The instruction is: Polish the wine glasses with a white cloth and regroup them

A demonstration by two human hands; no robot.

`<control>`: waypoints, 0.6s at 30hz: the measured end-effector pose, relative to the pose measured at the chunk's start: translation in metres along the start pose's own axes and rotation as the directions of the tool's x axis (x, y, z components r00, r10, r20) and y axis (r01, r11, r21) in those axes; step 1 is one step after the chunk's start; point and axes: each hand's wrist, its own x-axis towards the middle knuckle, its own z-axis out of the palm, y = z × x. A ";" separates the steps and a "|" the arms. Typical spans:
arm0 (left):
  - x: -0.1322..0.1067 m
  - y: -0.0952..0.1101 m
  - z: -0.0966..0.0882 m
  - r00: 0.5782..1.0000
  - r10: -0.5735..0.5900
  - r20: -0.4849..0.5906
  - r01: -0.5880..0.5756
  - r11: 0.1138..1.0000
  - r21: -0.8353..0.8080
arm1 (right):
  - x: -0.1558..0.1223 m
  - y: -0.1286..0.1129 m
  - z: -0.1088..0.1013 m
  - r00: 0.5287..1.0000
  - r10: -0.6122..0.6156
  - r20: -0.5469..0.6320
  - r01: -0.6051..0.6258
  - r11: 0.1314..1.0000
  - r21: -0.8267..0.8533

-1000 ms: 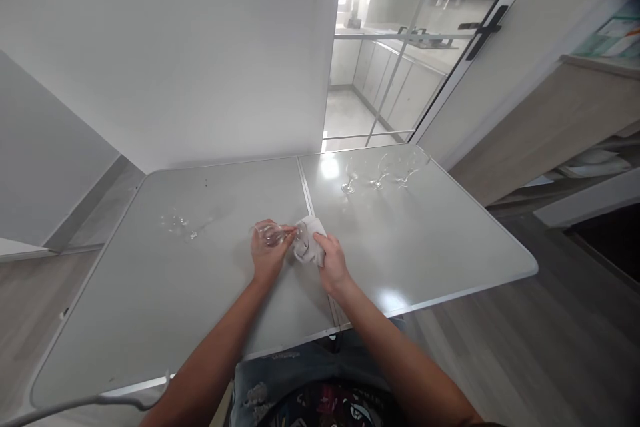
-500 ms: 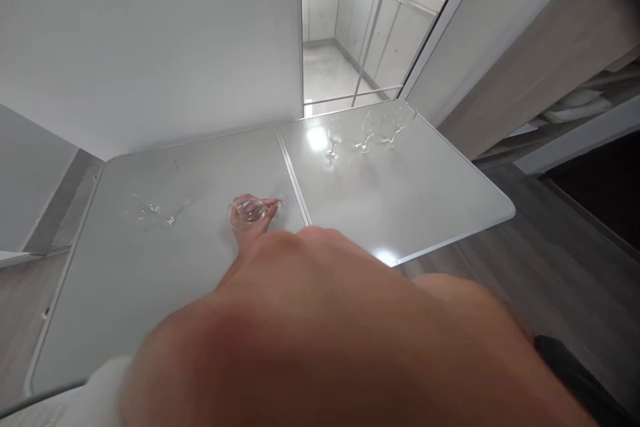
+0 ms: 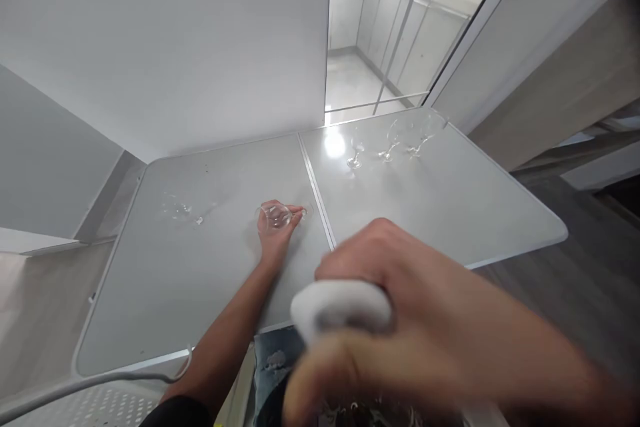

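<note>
On the left half of the pale folding table (image 3: 220, 280), my left hand (image 3: 275, 240) is closed around a clear stemmed glass (image 3: 276, 215), which lies tilted with its foot toward the right. Close to the camera, my right hand (image 3: 420, 300) is blurred and curled around a rounded white object (image 3: 333, 307) whose kind I cannot make out. To the left of my left hand there is clear glassware (image 3: 185, 208), faint against the tabletop.
Three stemmed glasses, the nearest one (image 3: 355, 157) among them, stand along the far right of the table. Behind is a white wall (image 3: 165, 33) beside a glazed door (image 3: 380, 47). A perforated white surface (image 3: 110, 407) and grey tube (image 3: 85, 383) lie at lower left.
My right arm, which filled the lower view, has swung down and right, and the white object in its hand shows now. The left hand stays on the glass. The camera view has shifted.
</note>
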 end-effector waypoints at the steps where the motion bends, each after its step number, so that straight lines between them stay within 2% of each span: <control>1: 0.000 0.001 0.001 0.999 0.019 -0.031 -0.018 1.000 0.024 | 0.027 -0.010 -0.001 0.993 -0.112 0.038 0.116 0.984 -0.139; 3: 0.000 0.002 0.003 0.999 0.026 -0.047 -0.024 0.999 0.045 | 0.078 -0.022 0.001 0.954 -0.258 0.152 0.298 0.873 -0.387; 4: 0.000 0.001 0.003 0.999 0.020 -0.029 -0.018 0.999 0.044 | 0.099 -0.022 0.003 0.940 -0.302 0.158 0.340 0.797 -0.500; 6: 0.002 -0.002 0.002 1.000 0.020 -0.003 -0.020 0.999 0.038 | 0.124 -0.009 0.007 0.926 -0.358 0.118 0.334 0.632 -0.699; 9: 0.003 -0.011 0.001 0.999 0.040 0.011 -0.041 0.997 0.059 | 0.135 0.026 0.010 0.930 -0.358 0.086 0.248 0.436 -0.865; 12: 0.001 -0.016 0.000 0.994 0.044 0.103 -0.056 0.992 0.113 | 0.138 0.051 0.013 0.942 -0.318 0.111 0.217 0.320 -0.922; 16: -0.003 -0.014 0.001 0.955 0.074 0.286 -0.132 0.973 0.188 | 0.146 0.056 0.018 0.954 -0.273 0.123 0.188 0.224 -0.956; 18: -0.004 -0.013 0.002 0.956 0.089 0.279 -0.143 0.974 0.178 | 0.149 0.055 0.018 0.955 -0.265 0.130 0.185 0.195 -0.963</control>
